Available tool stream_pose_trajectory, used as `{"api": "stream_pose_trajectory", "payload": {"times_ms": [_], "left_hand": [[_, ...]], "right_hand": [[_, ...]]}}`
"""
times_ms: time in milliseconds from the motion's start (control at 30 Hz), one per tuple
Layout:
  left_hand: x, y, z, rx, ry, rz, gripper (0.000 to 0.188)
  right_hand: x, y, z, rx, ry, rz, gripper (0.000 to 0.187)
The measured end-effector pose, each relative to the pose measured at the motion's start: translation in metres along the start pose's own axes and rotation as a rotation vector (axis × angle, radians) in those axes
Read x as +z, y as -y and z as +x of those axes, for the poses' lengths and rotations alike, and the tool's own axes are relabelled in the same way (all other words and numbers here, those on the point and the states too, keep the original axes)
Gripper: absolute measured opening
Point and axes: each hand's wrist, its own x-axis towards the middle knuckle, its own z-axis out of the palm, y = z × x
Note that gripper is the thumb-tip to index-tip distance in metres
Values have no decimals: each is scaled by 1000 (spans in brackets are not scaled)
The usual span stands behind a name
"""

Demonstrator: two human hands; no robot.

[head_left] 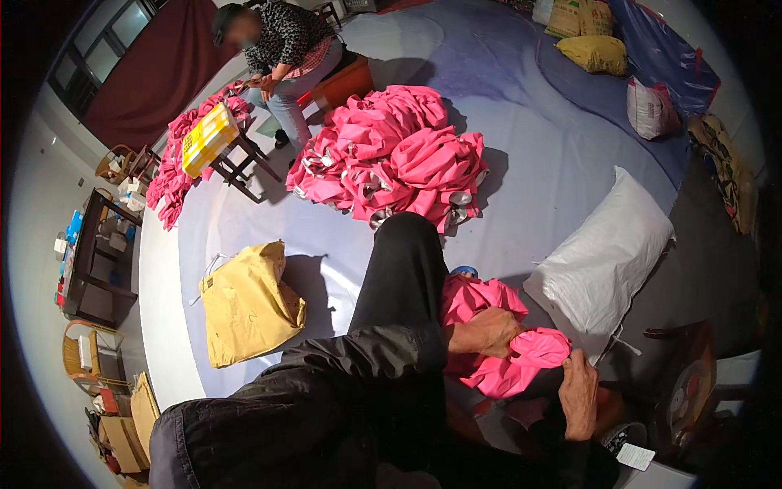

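A bundle of pink fabric [497, 376] lies bunched beside my right knee, its folds hanging down. My left hand [491, 332] is closed on the cloth, with a rounded, gathered part of it bulging out past the fingers. At the right edge of that bulge, my right hand [579, 395] pinches the fabric between thumb and fingers. The exact fingertip contact is too small to make out. Just beyond the bundle shows a small blue rounded thing [464, 270], partly covered.
Ahead sits a large pile of pink fabric pieces [391, 159] with silvery parts. A stuffed white sack [607, 253] lies right, a yellow bag [248, 306] left. Beyond are a stool [236, 171] with a yellow package and a seated person [285, 57].
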Motion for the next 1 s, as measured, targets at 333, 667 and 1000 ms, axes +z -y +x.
{"api": "stream_pose_trajectory", "payload": {"times_ms": [333,667,1000], "left_hand": [[3,-3,-12,2,2,33,47],[8,3,-18,9,5,92,57],[7,1,-18,13,-15,68,62]], "right_hand": [[11,-9,-4,-8,36,28,14],[19,-11,-1,-100,12,52,16],[21,-14,-2,-61,20,99,19]]}}
